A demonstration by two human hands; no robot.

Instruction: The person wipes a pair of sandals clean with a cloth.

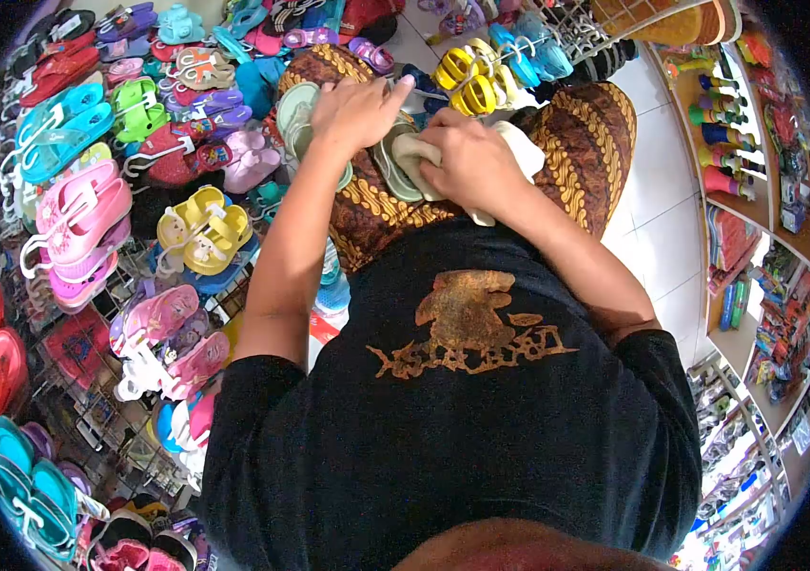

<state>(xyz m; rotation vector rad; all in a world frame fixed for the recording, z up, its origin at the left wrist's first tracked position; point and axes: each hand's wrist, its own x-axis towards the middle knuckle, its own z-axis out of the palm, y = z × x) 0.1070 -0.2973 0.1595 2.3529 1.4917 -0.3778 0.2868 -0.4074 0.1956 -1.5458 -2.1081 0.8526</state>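
Observation:
A pair of pale green sandals (399, 169) lies across my lap, on the brown batik-patterned cloth (576, 143) over my legs. My left hand (357, 114) is over the sandals, its thumb sticking out and its other fingers bent down around them, partly hidden. Bunched in my right hand (476, 164) is a cream-white cloth (414, 157), which presses against the right-hand sandal. Part of the cloth spreads out past my knuckles toward the right knee.
Many sandals crowd the left side, among them pink sandals (86, 214), yellow sandals (203, 228) and turquoise sandals (67, 128). More yellow sandals (462, 81) hang ahead. Shelves of goods (728, 133) line the right, beside a white tiled floor (662, 209).

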